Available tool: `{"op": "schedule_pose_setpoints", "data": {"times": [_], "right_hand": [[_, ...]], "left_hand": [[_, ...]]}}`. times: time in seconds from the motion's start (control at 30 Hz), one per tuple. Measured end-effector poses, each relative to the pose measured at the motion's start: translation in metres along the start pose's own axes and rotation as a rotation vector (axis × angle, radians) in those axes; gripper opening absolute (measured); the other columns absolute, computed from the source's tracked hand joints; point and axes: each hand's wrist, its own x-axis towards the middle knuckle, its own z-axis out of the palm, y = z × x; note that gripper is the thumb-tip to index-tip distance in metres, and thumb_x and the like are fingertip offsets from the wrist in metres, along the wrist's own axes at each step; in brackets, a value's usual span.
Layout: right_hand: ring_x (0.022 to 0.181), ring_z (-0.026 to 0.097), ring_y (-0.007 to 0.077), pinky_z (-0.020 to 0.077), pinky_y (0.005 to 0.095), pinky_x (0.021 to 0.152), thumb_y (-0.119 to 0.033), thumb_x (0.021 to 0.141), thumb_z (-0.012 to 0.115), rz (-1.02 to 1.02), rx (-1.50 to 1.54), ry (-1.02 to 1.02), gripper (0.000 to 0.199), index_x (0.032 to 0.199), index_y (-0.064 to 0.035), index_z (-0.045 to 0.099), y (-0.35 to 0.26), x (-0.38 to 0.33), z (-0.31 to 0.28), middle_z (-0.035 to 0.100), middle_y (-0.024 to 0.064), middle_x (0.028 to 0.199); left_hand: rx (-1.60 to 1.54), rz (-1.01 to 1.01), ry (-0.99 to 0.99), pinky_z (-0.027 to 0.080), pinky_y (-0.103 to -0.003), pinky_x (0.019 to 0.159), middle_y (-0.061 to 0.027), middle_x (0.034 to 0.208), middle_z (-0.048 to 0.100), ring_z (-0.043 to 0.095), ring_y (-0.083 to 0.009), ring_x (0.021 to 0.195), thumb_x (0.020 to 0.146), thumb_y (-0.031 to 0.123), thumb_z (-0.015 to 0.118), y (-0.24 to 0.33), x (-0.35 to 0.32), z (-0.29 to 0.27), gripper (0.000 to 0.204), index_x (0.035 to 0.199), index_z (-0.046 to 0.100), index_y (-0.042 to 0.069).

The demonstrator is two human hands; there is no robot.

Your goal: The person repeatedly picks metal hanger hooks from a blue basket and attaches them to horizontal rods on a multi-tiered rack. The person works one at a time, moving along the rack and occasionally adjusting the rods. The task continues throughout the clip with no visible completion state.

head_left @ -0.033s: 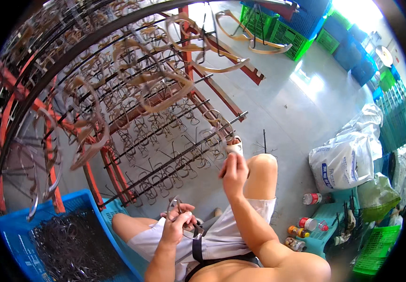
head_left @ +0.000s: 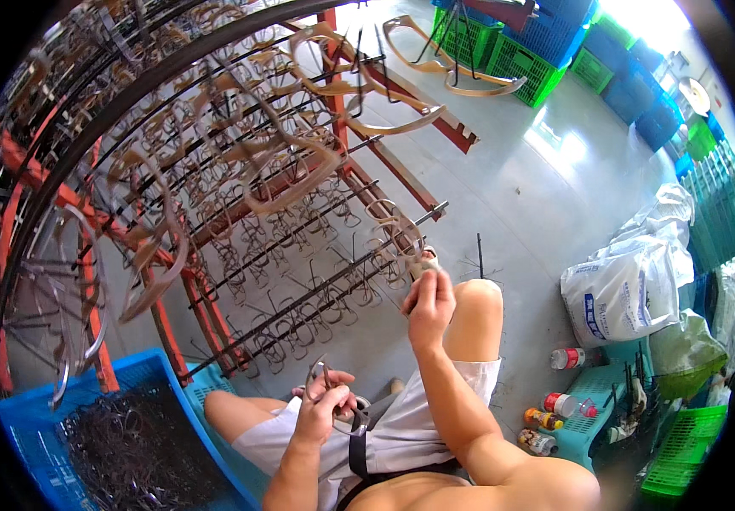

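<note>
In front of my lap, my left hand (head_left: 323,412) is closed round a dark eyeglass frame (head_left: 360,419) whose rims stick out on both sides of the fingers. My right hand (head_left: 430,308) reaches forward above my right knee with its fingers pinched. What they hold, if anything, I cannot make out. Just beyond those fingertips, eyeglass frames (head_left: 400,232) hang near the end of a thin rod on the rack. A pale shoe (head_left: 421,265) shows partly behind the right fingertips.
A red metal rack (head_left: 160,317) with rows of hanging eyeglass frames fills the left and front. At lower left a blue basket (head_left: 156,364) holds a dark heap of frames. To the right are a white sack (head_left: 614,298), a teal stool (head_left: 584,417), bottles and stacked crates (head_left: 546,60).
My right hand has shifted slightly forward and to the right. My left hand keeps its grip on the eyeglass frame in nearly the same place.
</note>
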Motion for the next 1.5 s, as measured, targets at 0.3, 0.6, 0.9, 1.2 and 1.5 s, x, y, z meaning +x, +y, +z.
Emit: {"op": "schedule_pose_setpoints", "data": {"times": [0.3, 0.6, 0.9, 1.2, 1.5], "right_hand": [[0.050, 0.040, 0.0016, 0.0320, 0.0170, 0.042, -0.020, 0.094, 0.053, 0.081, 0.028, -0.122, 0.018, 0.105, -0.0077, 0.061, 0.027, 0.053, 0.017, 0.046, -0.0061, 0.061], [0.051, 0.040, 0.0024, 0.0318, 0.0185, 0.044, -0.022, 0.095, 0.050, 0.235, 0.012, -0.139, 0.023, 0.108, -0.0054, 0.060, 0.084, 0.035, 0.038, 0.053, -0.0023, 0.067], [0.044, 0.037, 0.0024, 0.0277, 0.0186, 0.038, -0.022, 0.094, 0.051, 0.257, 0.001, -0.102, 0.016, 0.089, -0.0091, 0.059, 0.085, 0.042, 0.039, 0.050, -0.0037, 0.060], [0.043, 0.038, 0.0015, 0.0270, 0.0164, 0.035, -0.022, 0.091, 0.056, 0.285, 0.137, -0.195, 0.010, 0.088, -0.0126, 0.058, 0.085, 0.024, 0.056, 0.050, -0.0052, 0.060], [0.043, 0.038, 0.0043, 0.0301, 0.0205, 0.037, -0.024, 0.093, 0.053, 0.274, 0.056, -0.016, 0.016, 0.085, -0.0105, 0.058, 0.088, 0.032, 0.065, 0.048, -0.0047, 0.057]], "left_hand": [[0.107, 0.086, 0.051, 0.038, -0.025, 0.060, -0.0016, 0.073, 0.043, 0.047, -0.0145, 0.070, 0.074, 0.003, 0.051, -0.016, 0.012, -0.011, 0.030, 0.103, 0.045, 0.003], [0.065, 0.250, 0.237, 0.036, -0.022, 0.054, -0.0042, 0.074, 0.051, 0.047, -0.0109, 0.063, 0.084, 0.011, 0.051, -0.004, -0.012, -0.051, 0.006, 0.088, 0.047, 0.008], [0.817, 0.388, 1.232, 0.044, -0.035, 0.060, -0.0052, 0.065, 0.056, 0.053, -0.0198, 0.061, 0.082, 0.018, 0.061, 0.067, -0.051, -0.218, 0.017, 0.083, 0.055, 0.002], [1.432, -0.319, 0.955, 0.044, -0.039, 0.091, -0.0185, 0.110, 0.061, 0.057, -0.0314, 0.106, 0.076, 0.023, 0.055, 0.129, -0.033, -0.223, 0.045, 0.121, 0.058, 0.018], [1.353, -0.158, 0.742, 0.044, -0.039, 0.091, -0.0227, 0.111, 0.059, 0.057, -0.0339, 0.106, 0.072, 0.027, 0.060, 0.115, -0.026, -0.246, 0.049, 0.117, 0.059, 0.008]]}}
